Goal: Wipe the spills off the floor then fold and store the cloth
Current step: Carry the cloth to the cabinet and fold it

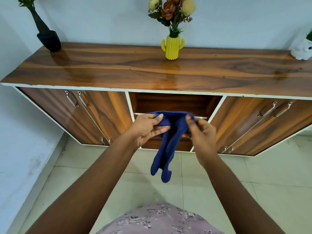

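Observation:
A dark blue cloth (166, 146) hangs in the air in front of a wooden cabinet, its lower part drooping in two loose tails above the tiled floor (244, 179). My left hand (147, 128) pinches the cloth's top left edge between thumb and fingers. My right hand (200, 130) grips the top right edge. The two hands are close together, at the height of the cabinet's open middle shelf (175, 102). No spill shows on the visible floor tiles.
The wooden cabinet (152, 70) spans the wall, with closed doors left (76, 114) and right (263, 122) of the open shelf. On top stand a black vase (49, 39), a yellow cactus vase with flowers (172, 46) and a white pot (302, 49). A wall lies at left.

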